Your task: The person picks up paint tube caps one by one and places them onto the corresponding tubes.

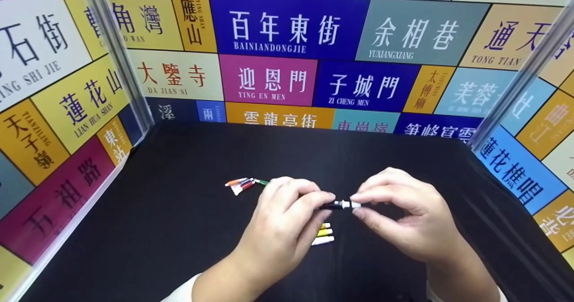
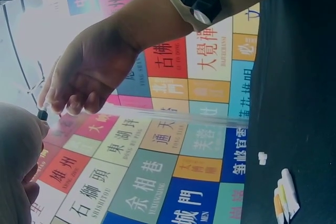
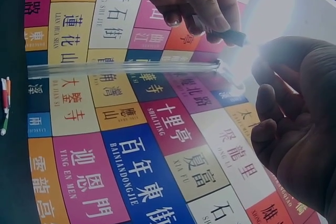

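Note:
My left hand [image 1: 284, 221] grips a slim black pen, apparently a marker [image 1: 332, 205], between thumb and fingers, its white end pointing right. From the right, my right hand [image 1: 406, 207] pinches a small white piece like a cap [image 1: 355, 205] at that white end; whether the two touch I cannot tell. Both hands are held above the black table. In the right wrist view, the pen's dark end [image 3: 234, 38] pokes out from the left hand's fingers, while bright glare washes out the spot between the hands.
Pens with yellow and white barrels [image 1: 323, 233] lie partly hidden under my left hand. Beyond it is a small pile of orange, red and green pens [image 1: 242, 185]. Small white pieces [image 2: 262, 158] lie on the black cloth [image 1: 188, 248]. Panels printed with characters [image 1: 287, 28] enclose the table.

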Motion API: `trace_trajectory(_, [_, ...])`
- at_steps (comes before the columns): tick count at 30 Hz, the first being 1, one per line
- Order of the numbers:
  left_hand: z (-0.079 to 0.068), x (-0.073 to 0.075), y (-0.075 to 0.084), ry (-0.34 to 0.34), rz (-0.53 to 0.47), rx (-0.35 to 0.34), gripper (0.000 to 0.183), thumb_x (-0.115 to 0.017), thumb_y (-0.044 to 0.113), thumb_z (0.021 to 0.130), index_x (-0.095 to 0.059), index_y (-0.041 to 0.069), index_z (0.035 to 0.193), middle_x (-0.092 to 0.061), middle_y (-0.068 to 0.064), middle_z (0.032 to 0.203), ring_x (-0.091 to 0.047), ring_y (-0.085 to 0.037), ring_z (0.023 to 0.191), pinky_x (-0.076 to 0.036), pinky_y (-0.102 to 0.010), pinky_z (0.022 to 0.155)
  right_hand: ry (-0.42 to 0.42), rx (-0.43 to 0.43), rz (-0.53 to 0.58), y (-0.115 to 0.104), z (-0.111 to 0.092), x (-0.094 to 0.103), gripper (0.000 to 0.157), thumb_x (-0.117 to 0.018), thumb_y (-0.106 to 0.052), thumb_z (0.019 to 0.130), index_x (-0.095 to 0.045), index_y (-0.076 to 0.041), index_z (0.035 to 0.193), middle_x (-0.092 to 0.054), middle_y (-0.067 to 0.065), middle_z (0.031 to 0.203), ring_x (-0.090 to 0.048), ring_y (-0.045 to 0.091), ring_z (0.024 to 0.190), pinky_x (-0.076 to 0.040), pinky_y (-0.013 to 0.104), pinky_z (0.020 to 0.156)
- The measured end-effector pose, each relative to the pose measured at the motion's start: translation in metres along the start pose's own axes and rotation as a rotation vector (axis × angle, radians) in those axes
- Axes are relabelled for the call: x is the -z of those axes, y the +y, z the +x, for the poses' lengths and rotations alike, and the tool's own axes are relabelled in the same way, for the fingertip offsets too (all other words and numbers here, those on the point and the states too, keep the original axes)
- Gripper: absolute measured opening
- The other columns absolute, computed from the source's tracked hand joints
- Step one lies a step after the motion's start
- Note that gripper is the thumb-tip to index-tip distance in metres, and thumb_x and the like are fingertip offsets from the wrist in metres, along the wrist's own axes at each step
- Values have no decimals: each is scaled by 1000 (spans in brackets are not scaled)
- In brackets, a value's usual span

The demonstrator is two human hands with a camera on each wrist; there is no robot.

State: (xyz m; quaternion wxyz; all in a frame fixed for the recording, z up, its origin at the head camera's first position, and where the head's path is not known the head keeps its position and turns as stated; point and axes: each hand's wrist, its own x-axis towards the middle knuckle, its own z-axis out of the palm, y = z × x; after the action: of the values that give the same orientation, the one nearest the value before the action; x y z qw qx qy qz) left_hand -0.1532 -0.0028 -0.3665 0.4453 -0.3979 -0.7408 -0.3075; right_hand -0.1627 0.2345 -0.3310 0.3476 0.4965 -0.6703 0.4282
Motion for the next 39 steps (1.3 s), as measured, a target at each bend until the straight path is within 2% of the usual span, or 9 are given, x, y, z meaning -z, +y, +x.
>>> trace_trajectory(7, [-1, -2, -1, -11, 4, 0, 21, -78, 17, 98, -76, 14, 119, -71, 1, 111, -62, -19, 105, -49, -31, 98, -20, 9, -56, 1, -1, -2, 10, -86, -7, 89, -82, -2, 96, -74, 9, 87, -66, 17, 83, -53, 24, 80])
trace_trajectory(13, [-1, -2, -1, -21, 5, -2, 20, -77, 18, 99, -76, 15, 119, -71, 1, 111, -62, -19, 106, -49, -31, 98, -44, -29, -130, 1, -4, -2, 10, -88, -13, 89, -83, -8, 97, -76, 5, 87, -66, 15, 82, -52, 23, 78])
trace_trajectory(17, [-2, -3, -1, -18, 7, -5, 20, -77, 17, 99, -76, 15, 119, -71, 1, 111, -62, -19, 105, -49, -31, 98, -49, -53, -194, 1, -6, -2, 9, -88, -18, 89, -83, -12, 94, -76, 2, 85, -66, 13, 79, -51, 23, 76])
trace_trajectory(23, [-3, -5, -1, -7, 1, -14, 18, -76, 17, 100, -76, 15, 118, -71, 1, 110, -62, -19, 103, -49, -30, 96, -61, -62, -232, 2, -7, -2, 7, -89, -16, 87, -82, -16, 88, -75, -2, 81, -65, 11, 76, -51, 23, 74])
trace_trajectory(27, [-3, -6, -1, -2, -1, -16, 18, -76, 18, 100, -76, 15, 117, -71, 1, 110, -62, -18, 103, -49, -29, 95, -60, -47, -227, 3, -7, -2, 7, -88, -15, 89, -81, -16, 86, -74, -2, 79, -64, 12, 75, -51, 24, 73])
trace_trajectory(31, [-3, -5, -1, -9, -2, -6, 19, -76, 18, 100, -76, 15, 119, -71, 1, 111, -62, -18, 104, -49, -30, 96, -55, -43, -200, 4, -7, -1, 6, -83, -19, 94, -82, -13, 90, -75, 1, 83, -66, 14, 78, -51, 24, 77])
trace_trajectory(36, [-4, -4, -2, -34, -5, 30, 21, -76, 18, 100, -75, 16, 121, -72, 2, 113, -62, -18, 106, -50, -30, 97, -16, -26, -138, 3, -6, 0, 15, -81, -17, 94, -81, -3, 101, -76, 9, 91, -66, 15, 82, -50, 22, 72])
trace_trajectory(39, [-5, -4, -2, -37, -5, 45, 22, -76, 18, 100, -75, 16, 121, -72, 2, 114, -63, -18, 107, -50, -30, 97, 10, 33, -77, -1, -1, -4, 16, -81, -10, 92, -80, 3, 101, -76, 14, 96, -68, 18, 87, -54, 20, 79])
